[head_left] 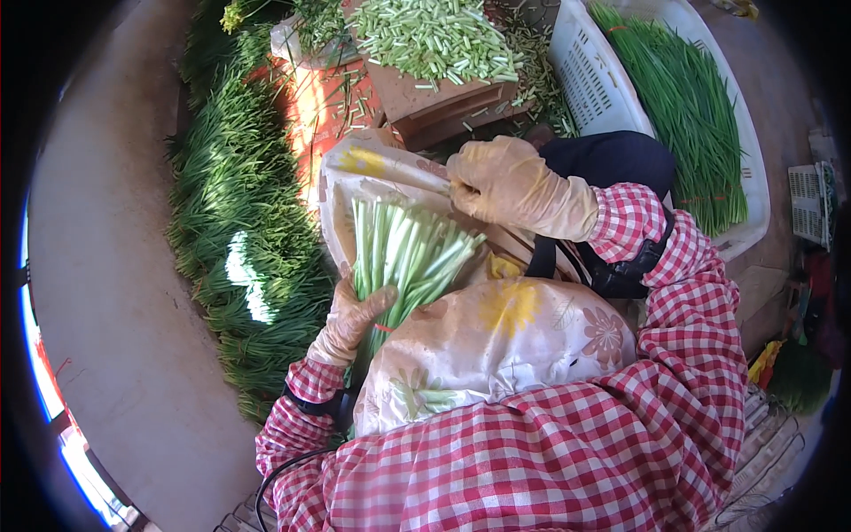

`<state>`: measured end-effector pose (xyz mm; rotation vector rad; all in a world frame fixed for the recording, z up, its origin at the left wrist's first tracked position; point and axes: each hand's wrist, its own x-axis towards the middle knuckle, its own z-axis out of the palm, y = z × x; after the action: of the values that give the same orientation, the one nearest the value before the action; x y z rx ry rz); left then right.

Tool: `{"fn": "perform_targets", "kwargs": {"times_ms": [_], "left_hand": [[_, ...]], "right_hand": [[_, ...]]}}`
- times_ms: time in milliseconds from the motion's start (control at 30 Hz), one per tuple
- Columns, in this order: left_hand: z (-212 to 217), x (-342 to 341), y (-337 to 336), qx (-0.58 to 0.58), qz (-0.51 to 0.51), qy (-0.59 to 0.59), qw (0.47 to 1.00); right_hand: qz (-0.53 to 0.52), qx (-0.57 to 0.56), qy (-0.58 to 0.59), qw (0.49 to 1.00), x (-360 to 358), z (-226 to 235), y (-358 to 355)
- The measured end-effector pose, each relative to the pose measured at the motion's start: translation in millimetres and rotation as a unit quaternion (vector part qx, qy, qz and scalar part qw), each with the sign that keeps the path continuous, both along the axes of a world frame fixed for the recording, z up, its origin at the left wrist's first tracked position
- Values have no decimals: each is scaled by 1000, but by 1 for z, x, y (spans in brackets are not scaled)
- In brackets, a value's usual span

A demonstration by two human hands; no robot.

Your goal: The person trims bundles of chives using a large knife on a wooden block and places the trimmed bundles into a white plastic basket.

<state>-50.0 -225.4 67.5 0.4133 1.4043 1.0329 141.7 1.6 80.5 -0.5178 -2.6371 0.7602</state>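
Observation:
My left hand (353, 319), in a thin tan glove, is wrapped around a bundle of pale green stalks (408, 253) whose cut ends point up and away from me. The bundle rests on a flowered cream cloth (505, 341) over my lap. My right hand (505, 184), also gloved, hovers just above and to the right of the stalk ends, fingers curled; whether it pinches anything I cannot tell. Both sleeves are red and white check.
A long heap of green chives (239, 222) lies on the concrete floor at my left. Ahead, a wooden board (425, 93) carries chopped green stem pieces (434, 40). A white plastic crate (594, 80) at the right holds tidy green stalks (691, 115).

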Motion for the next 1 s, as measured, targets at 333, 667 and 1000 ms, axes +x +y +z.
{"fn": "perform_targets", "kwargs": {"times_ms": [333, 667, 1000], "left_hand": [[36, -80, -37, 105, 142, 183, 967], [63, -42, -46, 5, 75, 72, 995], [67, -35, -11, 44, 394, -462, 793]], "right_hand": [[-153, 55, -240, 957, 24, -35, 53], [86, -112, -351, 926, -100, -108, 22], [99, -64, -461, 879, -225, -270, 11]]}}
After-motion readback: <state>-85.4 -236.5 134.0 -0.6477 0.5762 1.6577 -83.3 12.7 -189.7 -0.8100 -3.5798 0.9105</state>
